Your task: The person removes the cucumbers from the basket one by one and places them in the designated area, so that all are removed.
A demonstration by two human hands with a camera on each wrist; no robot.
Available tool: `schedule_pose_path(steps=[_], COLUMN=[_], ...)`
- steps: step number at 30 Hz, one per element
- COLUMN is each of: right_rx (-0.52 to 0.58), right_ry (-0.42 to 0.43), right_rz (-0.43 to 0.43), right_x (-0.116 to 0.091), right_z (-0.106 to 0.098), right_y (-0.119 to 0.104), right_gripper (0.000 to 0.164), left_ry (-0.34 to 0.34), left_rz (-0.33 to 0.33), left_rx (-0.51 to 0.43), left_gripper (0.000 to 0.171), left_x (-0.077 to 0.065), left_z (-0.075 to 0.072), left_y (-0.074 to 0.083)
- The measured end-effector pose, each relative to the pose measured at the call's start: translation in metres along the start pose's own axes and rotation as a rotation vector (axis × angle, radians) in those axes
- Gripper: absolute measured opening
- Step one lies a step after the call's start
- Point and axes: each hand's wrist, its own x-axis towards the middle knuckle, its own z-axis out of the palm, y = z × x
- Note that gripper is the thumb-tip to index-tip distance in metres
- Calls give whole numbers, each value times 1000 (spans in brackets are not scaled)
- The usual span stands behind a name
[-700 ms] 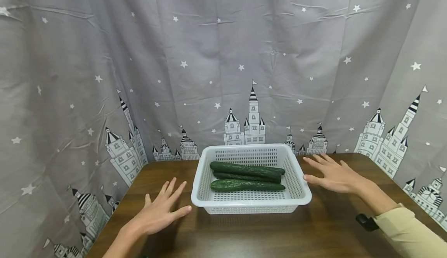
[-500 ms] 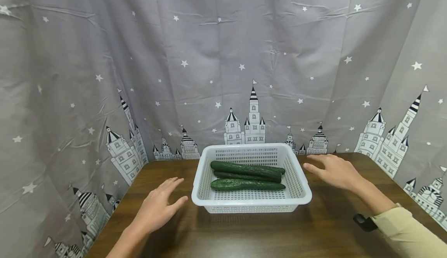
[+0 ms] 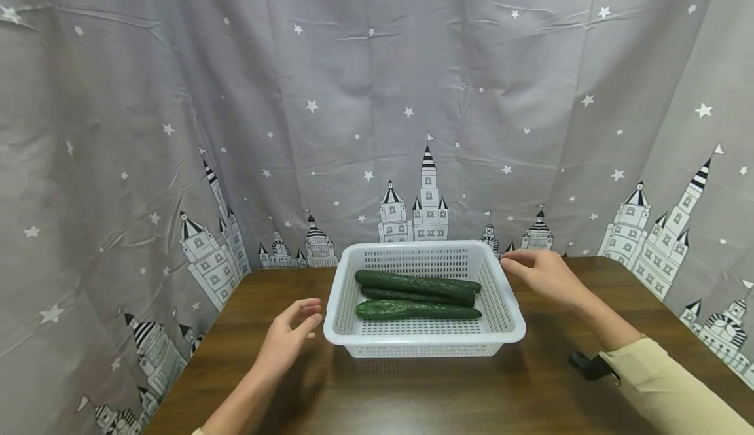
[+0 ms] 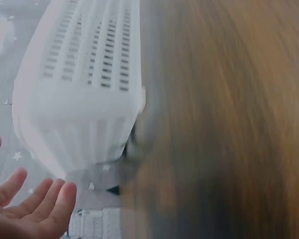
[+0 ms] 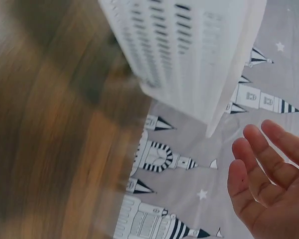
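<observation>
A white perforated plastic basket (image 3: 424, 341) stands on the brown table, with three dark green cucumbers (image 3: 417, 311) lying lengthwise inside. To its left is my left hand (image 3: 287, 335), fingers loosely bent and the fingertips a short way off the rim. In the left wrist view those fingers (image 4: 55, 206) show beside the basket's end wall (image 4: 79, 104), holding nothing. My right hand (image 3: 544, 277) is at the far right side of the basket, thumb and fingertips right at the rim. The right wrist view shows its relaxed fingers (image 5: 254, 169) apart from the basket wall (image 5: 174, 59).
A grey curtain (image 3: 365, 108) printed with stars and castles hangs behind and on both sides of the wooden table (image 3: 424, 396). A small black object (image 3: 589, 365) sits by the right sleeve (image 3: 665, 382).
Both hands have moved in toward the basket from either side, and their spread fingers have drawn together and bent a little. The basket and cucumbers have stayed in place.
</observation>
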Motion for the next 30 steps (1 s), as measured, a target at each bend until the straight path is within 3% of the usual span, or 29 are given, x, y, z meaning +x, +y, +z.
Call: schedule_pose_path(steps=[3,6,14,21,30], right_rx=[16,40,200,351,454], right_ry=[-3,-16,-88,-103,-135], right_rz=[19,45,112,179,198], right_x=[4,8,23,36,53], right_z=[1,1,2,3,13], right_y=[-4,-5,-13,-25,-38], right_gripper=[47,48,52,53,51], left_ry=[-9,-14,-44,-50,-49], left_rz=[-42,-58,-91,-108,-113], left_rx=[-117,-167,-213,-256,-286], left_gripper=[34,36,39,41,42], left_x=[1,1,-2,1,-2], left_z=[6,12,26,34,39], left_y=[0,0,0,-2,-6])
